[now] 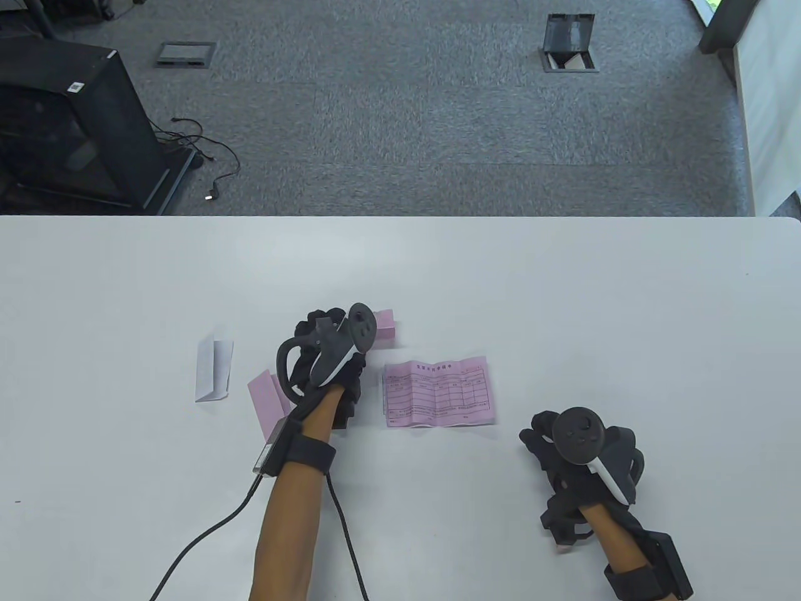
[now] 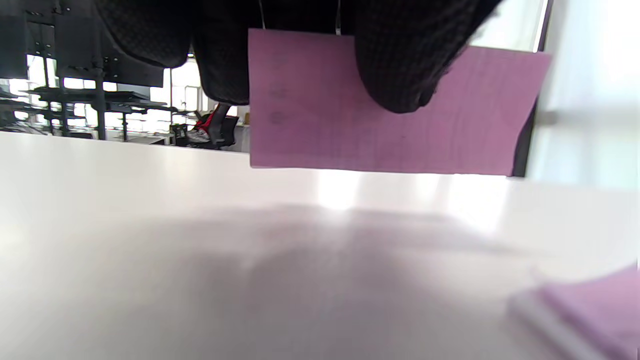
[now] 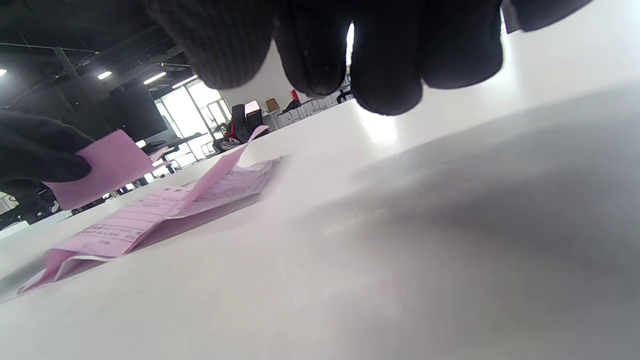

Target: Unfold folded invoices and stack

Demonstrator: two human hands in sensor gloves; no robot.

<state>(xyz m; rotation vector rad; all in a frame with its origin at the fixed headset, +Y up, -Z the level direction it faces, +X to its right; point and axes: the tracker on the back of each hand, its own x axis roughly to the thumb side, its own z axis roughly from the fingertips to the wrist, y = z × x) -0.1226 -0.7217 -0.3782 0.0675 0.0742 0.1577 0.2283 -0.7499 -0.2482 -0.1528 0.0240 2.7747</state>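
My left hand (image 1: 341,350) holds a folded pink invoice (image 1: 386,325) just above the table; in the left wrist view my fingers (image 2: 400,75) grip its top edge and the invoice (image 2: 350,125) hangs down. An unfolded pink invoice (image 1: 438,393) lies flat, printed side up, right of that hand; it also shows in the right wrist view (image 3: 165,205). Another folded pink invoice (image 1: 269,394) lies by my left wrist. A folded white invoice (image 1: 214,370) lies further left. My right hand (image 1: 551,451) rests empty on the table, right of the unfolded sheet.
The white table (image 1: 563,300) runs wide, its far edge at mid-frame. A black cable (image 1: 206,532) trails from my left wrist toward the near edge. Beyond the table are grey carpet and a black cabinet (image 1: 69,138).
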